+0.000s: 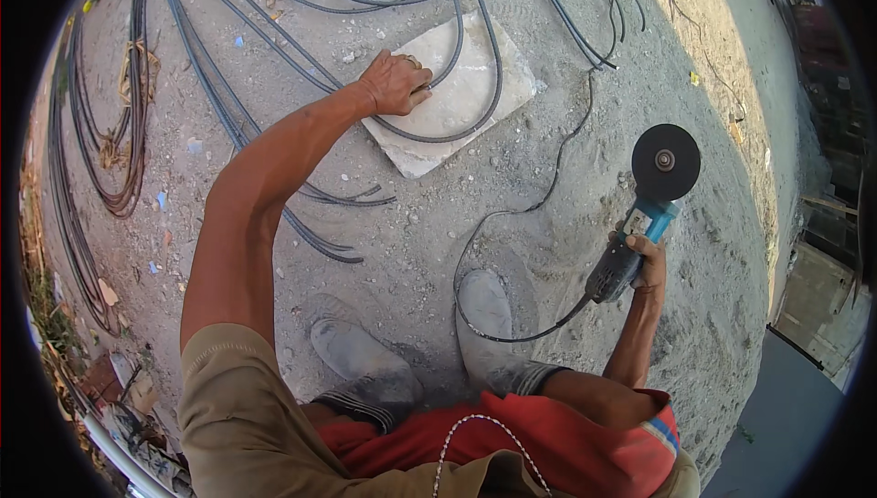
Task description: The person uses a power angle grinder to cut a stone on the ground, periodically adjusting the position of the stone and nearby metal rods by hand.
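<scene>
My left hand (397, 83) is closed around a ribbed steel rebar, just above a pale stone slab (420, 143) that lies flat on the ground. The rebar (494, 100) bends in a loop across the slab. Off to the right, my right hand (649, 260) wraps round the body of a teal and black angle grinder (614, 266). Its dark cutting disc (666, 163) points away from me and stays apart from the rebar. Whether the disc spins, I cannot tell. From the grinder's rear end a black cord (516, 341) runs out.
Several bent rebars (210, 87) spread over the far and left ground, with a tied bundle (132, 132) at far left. The cord loops past my dusty right boot (485, 304); my left boot (352, 347) stands beside it. Debris (128, 388) lies at lower left.
</scene>
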`<state>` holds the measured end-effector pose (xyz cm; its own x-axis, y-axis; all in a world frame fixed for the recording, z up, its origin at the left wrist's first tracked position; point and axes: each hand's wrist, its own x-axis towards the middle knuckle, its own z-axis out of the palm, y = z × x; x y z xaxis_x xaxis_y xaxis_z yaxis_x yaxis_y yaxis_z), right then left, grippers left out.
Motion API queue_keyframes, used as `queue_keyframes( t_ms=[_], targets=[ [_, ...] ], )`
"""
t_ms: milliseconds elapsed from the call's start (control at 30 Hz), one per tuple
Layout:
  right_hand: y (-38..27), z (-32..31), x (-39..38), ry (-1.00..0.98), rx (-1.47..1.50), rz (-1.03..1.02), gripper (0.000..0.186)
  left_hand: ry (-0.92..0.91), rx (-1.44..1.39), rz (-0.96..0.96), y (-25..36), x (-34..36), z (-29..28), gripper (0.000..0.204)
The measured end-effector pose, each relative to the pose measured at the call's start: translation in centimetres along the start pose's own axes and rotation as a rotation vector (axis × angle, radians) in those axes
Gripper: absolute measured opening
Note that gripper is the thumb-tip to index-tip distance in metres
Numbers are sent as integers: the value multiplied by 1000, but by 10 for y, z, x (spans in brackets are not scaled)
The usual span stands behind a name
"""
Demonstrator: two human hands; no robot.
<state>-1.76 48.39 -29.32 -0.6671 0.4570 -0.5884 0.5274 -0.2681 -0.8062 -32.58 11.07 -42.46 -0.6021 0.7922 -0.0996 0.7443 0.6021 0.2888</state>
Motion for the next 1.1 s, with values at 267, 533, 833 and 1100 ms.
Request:
queue_keyframes(
  t_ms=[267,533,833,1100],
  targets=[
    [-18,33,22,-99,-156,-107,46,345,-73,-353,25,-28,8,31],
    [-43,98,64,-303,-706,-111,32,472,45,-207,22,-129,23,27],
    [-8,110,72,-452,-793,-80,36,-382,33,-120,11,-196,-32,25],
    [1,121,85,-485,-844,-38,33,-344,-32,-285,12,-286,-95,23]
  ],
)
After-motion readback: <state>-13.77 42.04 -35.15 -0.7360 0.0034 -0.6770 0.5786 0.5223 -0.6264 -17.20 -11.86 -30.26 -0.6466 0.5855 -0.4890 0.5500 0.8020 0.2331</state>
